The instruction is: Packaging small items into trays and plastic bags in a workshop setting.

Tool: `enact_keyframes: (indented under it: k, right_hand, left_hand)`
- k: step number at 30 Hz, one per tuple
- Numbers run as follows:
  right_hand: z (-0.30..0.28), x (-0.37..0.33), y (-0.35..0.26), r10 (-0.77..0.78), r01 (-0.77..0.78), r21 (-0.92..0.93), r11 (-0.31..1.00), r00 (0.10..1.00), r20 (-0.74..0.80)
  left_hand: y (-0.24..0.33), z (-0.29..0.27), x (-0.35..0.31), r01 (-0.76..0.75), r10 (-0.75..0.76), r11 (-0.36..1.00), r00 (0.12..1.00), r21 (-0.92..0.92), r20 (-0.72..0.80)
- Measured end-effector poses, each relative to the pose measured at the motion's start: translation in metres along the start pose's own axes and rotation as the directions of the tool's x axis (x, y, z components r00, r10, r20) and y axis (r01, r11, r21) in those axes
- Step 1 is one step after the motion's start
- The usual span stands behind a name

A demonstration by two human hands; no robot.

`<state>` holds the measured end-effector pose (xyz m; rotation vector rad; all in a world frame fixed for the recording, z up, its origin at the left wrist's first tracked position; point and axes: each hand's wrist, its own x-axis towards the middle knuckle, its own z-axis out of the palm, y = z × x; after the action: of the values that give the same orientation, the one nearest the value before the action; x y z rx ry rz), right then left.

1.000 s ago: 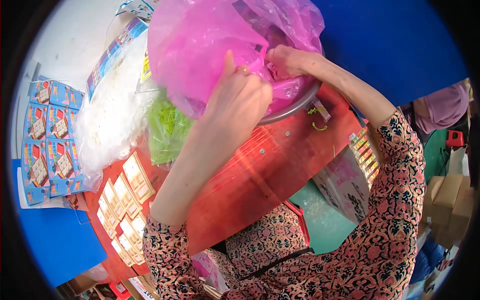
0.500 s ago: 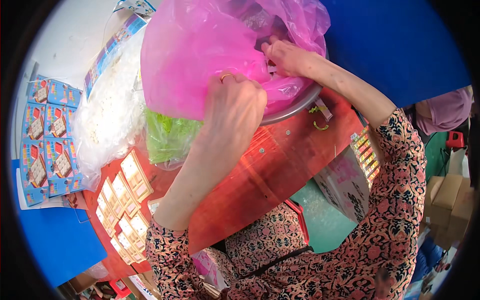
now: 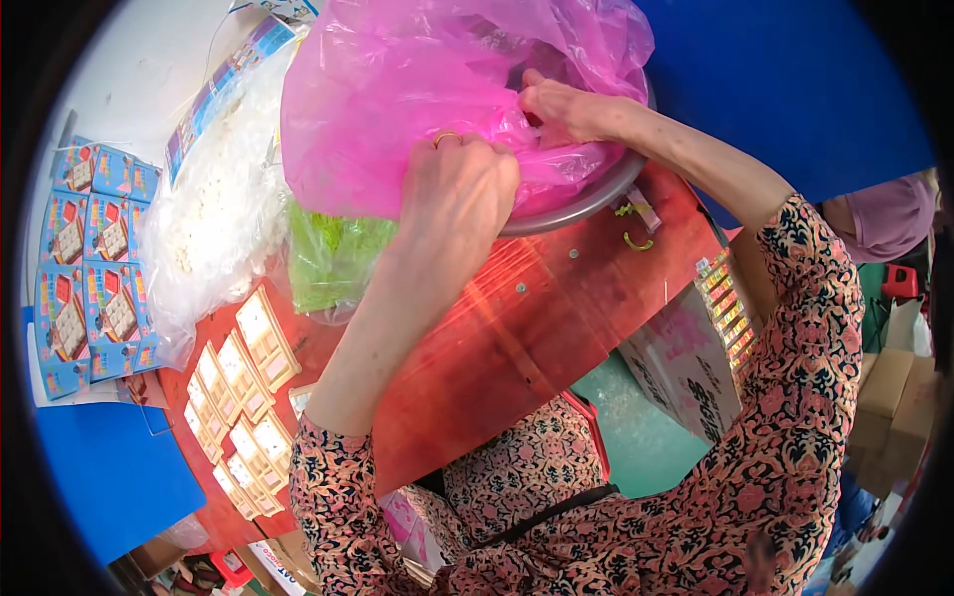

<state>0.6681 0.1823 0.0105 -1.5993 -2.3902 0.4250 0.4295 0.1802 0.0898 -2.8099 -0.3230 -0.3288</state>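
A pink plastic bag (image 3: pixel 388 109) lies in and over a round grey metal basin (image 3: pixel 586 209) at the far side of the red table. My left hand (image 3: pixel 462 184) is closed on the bag's gathered near edge, a ring on one finger. At the bag's opening, my right hand (image 3: pixel 566 111) also has its fingers curled around the pink plastic. Its fingertips are partly hidden by the folds, and the bag's contents cannot be made out. The two hands are a short way apart, with crumpled plastic between them.
Left of the basin lie a green plastic bag (image 3: pixel 338 256) and a clear bag of small white pieces (image 3: pixel 204 219). Several pale compartment trays (image 3: pixel 266 343) rest on the red table (image 3: pixel 477 358). Blue printed boxes (image 3: pixel 70 238) stand far left; a carton (image 3: pixel 686 368) stands beside the table.
The right hand has drawn bag plastic together near the opening, and the small pale thing seen beside it is now covered. Both hands have shifted slightly.
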Motion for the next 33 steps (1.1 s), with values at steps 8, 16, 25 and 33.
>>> enact_keyframes:
  k: [8,16,25,33]
  right_hand:
    - [-0.022,0.005,-0.036,0.128,-0.143,0.145,0.979,0.986,0.107]
    - [-0.021,0.011,-0.022,0.282,-0.298,0.087,0.950,0.946,0.160]
    - [-0.023,0.011,-0.028,0.399,-0.414,0.069,0.908,0.903,0.159]
    - [-0.052,0.002,-0.008,0.532,-0.443,0.706,0.553,0.840,0.111]
  left_hand:
    - [-0.002,0.014,-0.011,-0.029,0.018,0.998,0.982,-0.057,-0.186]
    - [-0.007,0.019,-0.008,-0.033,0.015,0.989,0.992,-0.143,-0.125]
    - [-0.008,0.024,-0.012,-0.033,-0.001,0.985,0.979,-0.168,-0.201]
    - [-0.009,0.017,-0.012,-0.044,0.016,0.961,0.995,-0.274,-0.103]
